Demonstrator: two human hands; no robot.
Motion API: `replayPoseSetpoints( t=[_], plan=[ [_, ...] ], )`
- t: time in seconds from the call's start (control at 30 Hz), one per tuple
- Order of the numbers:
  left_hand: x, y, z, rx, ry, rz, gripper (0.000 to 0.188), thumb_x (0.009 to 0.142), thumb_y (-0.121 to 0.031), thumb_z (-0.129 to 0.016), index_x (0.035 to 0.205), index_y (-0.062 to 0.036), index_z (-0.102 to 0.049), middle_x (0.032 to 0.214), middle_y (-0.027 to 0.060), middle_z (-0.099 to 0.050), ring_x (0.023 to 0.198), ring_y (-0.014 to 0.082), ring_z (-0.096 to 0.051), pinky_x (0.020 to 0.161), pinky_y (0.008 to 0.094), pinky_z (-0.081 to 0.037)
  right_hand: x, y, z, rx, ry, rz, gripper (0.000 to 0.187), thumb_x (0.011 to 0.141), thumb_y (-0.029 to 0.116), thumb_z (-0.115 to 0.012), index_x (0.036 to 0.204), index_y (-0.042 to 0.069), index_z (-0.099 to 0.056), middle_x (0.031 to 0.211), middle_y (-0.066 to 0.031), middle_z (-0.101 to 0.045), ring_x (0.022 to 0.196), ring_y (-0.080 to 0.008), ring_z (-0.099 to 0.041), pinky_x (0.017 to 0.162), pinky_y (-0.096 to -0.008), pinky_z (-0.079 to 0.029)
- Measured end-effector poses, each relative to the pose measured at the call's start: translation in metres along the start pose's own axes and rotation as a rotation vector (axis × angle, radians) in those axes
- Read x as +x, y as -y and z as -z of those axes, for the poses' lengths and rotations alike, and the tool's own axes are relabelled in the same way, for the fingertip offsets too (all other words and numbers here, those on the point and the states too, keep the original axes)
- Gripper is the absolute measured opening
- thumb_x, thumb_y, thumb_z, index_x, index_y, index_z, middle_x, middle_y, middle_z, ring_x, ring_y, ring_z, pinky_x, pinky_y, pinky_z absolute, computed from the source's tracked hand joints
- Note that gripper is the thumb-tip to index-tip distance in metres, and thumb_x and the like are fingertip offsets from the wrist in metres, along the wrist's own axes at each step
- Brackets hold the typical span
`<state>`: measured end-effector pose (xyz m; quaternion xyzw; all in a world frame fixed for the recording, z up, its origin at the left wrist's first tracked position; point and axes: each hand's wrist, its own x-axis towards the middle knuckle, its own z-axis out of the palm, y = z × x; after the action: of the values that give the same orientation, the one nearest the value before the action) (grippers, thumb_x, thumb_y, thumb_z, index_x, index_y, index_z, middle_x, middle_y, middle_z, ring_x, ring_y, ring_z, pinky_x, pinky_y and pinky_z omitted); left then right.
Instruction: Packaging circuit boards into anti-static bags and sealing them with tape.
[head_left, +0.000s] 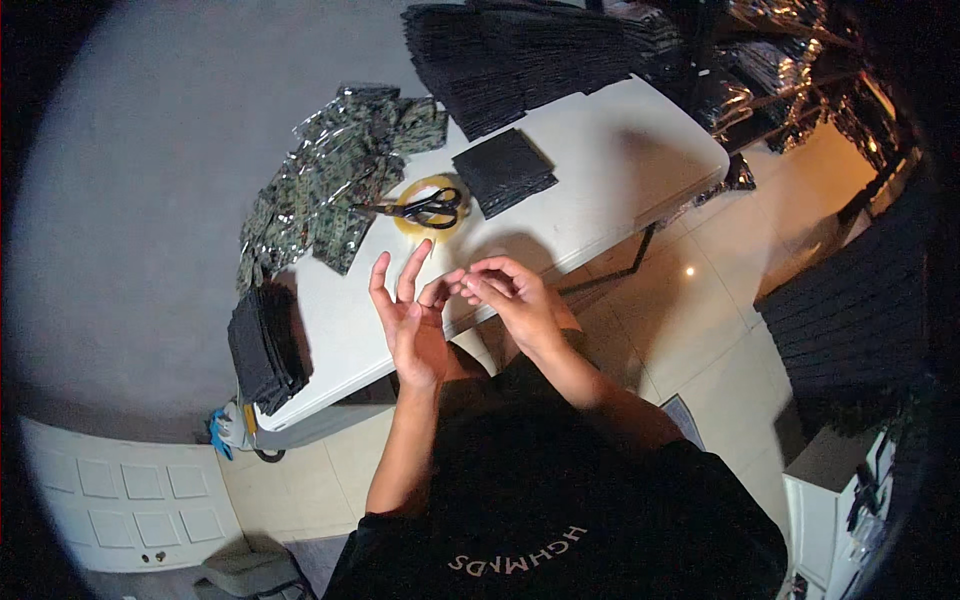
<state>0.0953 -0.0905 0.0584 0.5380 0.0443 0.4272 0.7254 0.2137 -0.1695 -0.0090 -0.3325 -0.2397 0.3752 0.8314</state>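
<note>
Both of my hands are raised in front of the table's near edge, close together. On my left hand (pixel 415 335) two fingers stretch up and apart, while another bends across toward the right hand. My right hand (pixel 515 302) is closed in a pinch, its thumb and fingertips meeting that bent left finger. Anything small between the fingertips is too fine to make out. Just beyond the hands, black-handled scissors (pixel 435 208) lie across a roll of yellowish clear tape (pixel 412 228) on the white table (pixel 640 150).
Camouflage-patterned pieces in clear plastic (pixel 330 180) are heaped at the left. Folded black cloth (pixel 503 170) lies beyond the tape; another black stack (pixel 265 345) sits at the table's left end. Rows of black fabric (pixel 540 55) cover the far side. A white cabinet (pixel 815 510) stands lower right.
</note>
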Motion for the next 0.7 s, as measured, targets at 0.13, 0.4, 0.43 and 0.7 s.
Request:
replayPoseSetpoints(
  t=[0.13,0.4,0.43,0.7],
  plan=[
    [-0.001,0.007,-0.013,0.133,0.054,-0.017,0.079,0.103,-0.031,-0.061,0.167,-0.0152,-0.018,0.166,0.0299,-0.037,0.127,0.0442,-0.066,0.111,0.0533,-0.047,0.0,0.003,0.018,-0.051,-0.012,0.064,0.015,0.102,0.006,-0.074,0.113,-0.003,-0.07,0.107,-0.0087,-0.077,0.095,-0.0139,-0.074,0.086,-0.0274,-0.06],
    [0.018,0.019,-0.019,0.356,0.095,-0.153,0.073,0.105,-0.023,-0.062,0.164,-0.0109,-0.022,0.158,0.0314,-0.048,0.121,0.038,-0.069,0.104,0.0447,-0.052,-0.024,-0.002,0.11,-0.218,-0.133,0.138,0.011,0.1,0.006,-0.077,0.108,-0.001,-0.074,0.099,-0.0032,-0.075,0.094,-0.0093,-0.069,0.086,-0.0251,-0.056],
    [0.021,0.021,-0.018,0.247,0.121,-0.082,0.069,0.106,-0.022,-0.063,0.162,-0.0104,-0.024,0.155,0.0322,-0.051,0.115,0.0331,-0.071,0.1,0.0417,-0.054,-0.027,0.0,0.121,-0.254,-0.169,0.142,0.011,0.1,0.007,-0.077,0.108,0.0,-0.074,0.097,-0.0027,-0.075,0.092,-0.0085,-0.068,0.083,-0.0245,-0.055],
    [0.036,0.089,0.012,0.149,0.175,0.256,0.064,0.106,-0.013,-0.056,0.162,-0.0125,-0.026,0.152,0.0281,-0.056,0.106,0.0288,-0.069,0.089,0.0396,-0.058,-0.024,-0.002,0.158,-0.361,-0.296,0.186,0.011,0.101,0.011,-0.076,0.106,0.0,-0.075,0.091,-0.0007,-0.075,0.081,-0.005,-0.063,0.074,-0.0225,-0.051]
  ],
)
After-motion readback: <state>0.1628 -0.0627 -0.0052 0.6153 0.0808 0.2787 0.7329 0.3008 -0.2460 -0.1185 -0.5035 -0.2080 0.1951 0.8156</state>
